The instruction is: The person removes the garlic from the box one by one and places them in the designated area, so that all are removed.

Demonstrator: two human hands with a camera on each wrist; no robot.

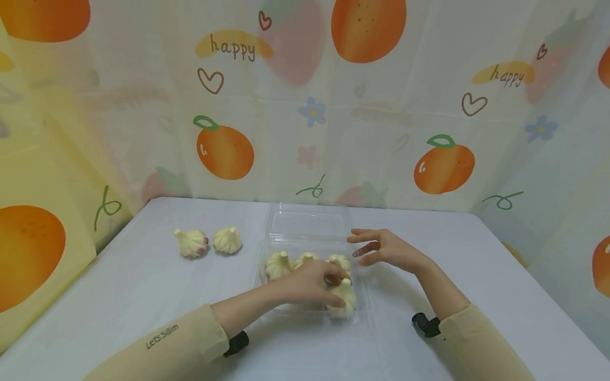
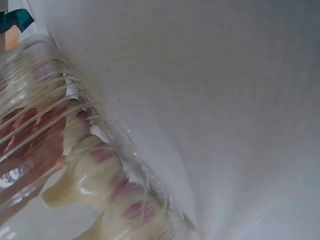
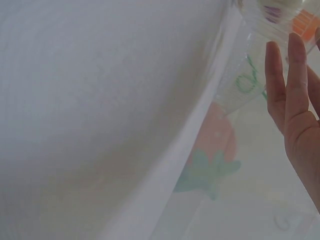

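Observation:
Reaching into a clear plastic clamshell box [image 1: 363, 300], my left hand [image 1: 307, 283] holds a garlic bulb [image 1: 348, 299] at the near right corner, thumb on one side and fingers on the other. More garlic bulbs [image 1: 278, 265] sit behind it in the box, partly hidden by the hand. In the left wrist view, garlic bulbs [image 2: 92, 172] and the hand [image 2: 40, 142] show through the ridged clear wall. Just right of the box, my right hand [image 1: 388, 250] hovers with fingers extended and holds nothing; its straight fingers [image 3: 296, 75] show in the right wrist view.
The box's clear lid [image 1: 308, 221] is raised open toward the back. Two garlic bulbs, one purple-tinged [image 1: 191, 243] and one pale [image 1: 227, 241], stand left of the box on the white table [image 1: 143, 286]. A fruit-printed curtain [image 1: 305, 132] hangs behind.

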